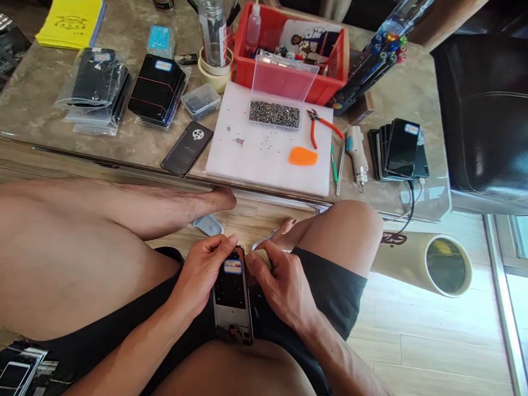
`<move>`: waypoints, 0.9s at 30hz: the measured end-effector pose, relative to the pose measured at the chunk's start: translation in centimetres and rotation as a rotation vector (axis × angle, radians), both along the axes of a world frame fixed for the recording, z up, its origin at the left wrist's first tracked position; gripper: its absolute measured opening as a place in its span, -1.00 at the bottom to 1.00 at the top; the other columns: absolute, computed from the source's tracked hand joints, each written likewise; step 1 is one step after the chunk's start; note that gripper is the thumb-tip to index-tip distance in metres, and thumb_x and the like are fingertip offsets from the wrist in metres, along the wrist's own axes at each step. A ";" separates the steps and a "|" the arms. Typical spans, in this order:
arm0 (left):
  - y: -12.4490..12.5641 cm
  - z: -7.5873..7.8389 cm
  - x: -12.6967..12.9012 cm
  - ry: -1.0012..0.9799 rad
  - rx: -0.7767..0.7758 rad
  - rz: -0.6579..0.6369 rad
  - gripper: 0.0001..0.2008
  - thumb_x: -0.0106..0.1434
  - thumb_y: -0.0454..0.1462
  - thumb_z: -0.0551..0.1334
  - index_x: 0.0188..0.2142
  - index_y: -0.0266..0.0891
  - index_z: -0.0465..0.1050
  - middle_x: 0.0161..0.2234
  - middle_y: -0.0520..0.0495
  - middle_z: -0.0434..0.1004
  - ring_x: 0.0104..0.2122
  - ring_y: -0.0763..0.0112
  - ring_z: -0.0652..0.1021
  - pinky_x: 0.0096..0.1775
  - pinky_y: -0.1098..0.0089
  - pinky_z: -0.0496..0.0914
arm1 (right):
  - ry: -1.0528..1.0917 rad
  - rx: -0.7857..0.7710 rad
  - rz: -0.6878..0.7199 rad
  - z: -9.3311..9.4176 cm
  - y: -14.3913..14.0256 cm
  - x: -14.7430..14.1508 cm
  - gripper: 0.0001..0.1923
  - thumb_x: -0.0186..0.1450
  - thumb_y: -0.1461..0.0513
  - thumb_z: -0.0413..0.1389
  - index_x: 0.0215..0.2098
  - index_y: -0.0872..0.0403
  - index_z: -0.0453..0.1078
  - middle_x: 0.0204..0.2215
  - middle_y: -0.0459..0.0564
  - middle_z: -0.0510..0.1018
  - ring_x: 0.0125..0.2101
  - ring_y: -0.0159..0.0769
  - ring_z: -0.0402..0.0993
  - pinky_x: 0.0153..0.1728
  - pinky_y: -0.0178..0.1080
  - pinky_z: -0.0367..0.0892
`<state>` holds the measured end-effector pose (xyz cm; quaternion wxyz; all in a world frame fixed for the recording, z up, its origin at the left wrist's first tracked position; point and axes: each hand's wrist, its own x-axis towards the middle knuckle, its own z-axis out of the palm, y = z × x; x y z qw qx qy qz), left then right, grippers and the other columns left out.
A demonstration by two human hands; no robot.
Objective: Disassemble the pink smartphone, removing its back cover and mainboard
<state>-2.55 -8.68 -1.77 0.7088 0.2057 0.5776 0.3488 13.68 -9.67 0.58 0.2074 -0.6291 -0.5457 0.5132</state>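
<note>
Grasping a phone (232, 297) with the left hand (202, 272) and pinching a pale block (262, 256) in the right hand (289, 283), near the phone's one o'clock corner. Possibly risking a slide off dark shorts (336, 291) toward the floor (406, 352) from a loosened left grip, or a scraped edge from a hard push. Holding the phone above the lap at ten o'clock, with its six o'clock end clear of both hands.

Strong light's pouring in from the right, so the floor (429, 352) there is nearly washing out. The black chair (487, 121) is catching a soft sheen. The wide lens is stretching stuff near the edges, and the tiny writing on the phone (231, 294) is coming out mushy.
</note>
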 end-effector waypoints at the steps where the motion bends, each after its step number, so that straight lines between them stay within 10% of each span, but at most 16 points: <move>1: 0.0 0.0 0.0 0.011 0.003 -0.008 -0.54 0.16 0.09 0.45 -0.51 -0.24 0.48 -0.55 0.07 0.43 -0.52 0.49 0.37 -0.45 0.47 0.26 | -0.010 0.009 0.006 -0.1 0.0 0.0 -0.64 0.45 0.06 0.02 -0.46 0.05 0.29 -0.63 -0.19 0.40 -0.58 -0.44 0.28 -0.47 -0.36 0.14; 12: -1.0 -1.8 1.0 0.342 0.121 -0.076 -0.57 0.20 0.10 0.38 -0.50 -0.19 0.48 -0.55 0.11 0.33 -0.45 0.43 0.28 -0.38 0.39 0.15 | -0.427 0.269 0.074 -2.1 -0.8 -1.4 -0.69 0.49 0.17 0.00 -0.43 -0.01 0.13 -0.63 -0.17 0.34 -0.62 -0.37 0.26 -0.53 -0.28 -0.07; 27: -1.1 -3.6 1.6 0.407 0.079 -0.023 -0.58 0.16 0.07 0.34 -0.56 -0.19 0.44 -0.59 0.09 0.30 -0.49 0.42 0.23 -0.42 0.37 0.08 | -0.773 0.108 0.263 -3.6 0.2 -3.1 -0.72 0.58 0.13 -0.06 -0.26 0.06 0.31 -0.50 0.01 0.55 -0.46 -0.20 0.57 -0.53 -0.26 0.11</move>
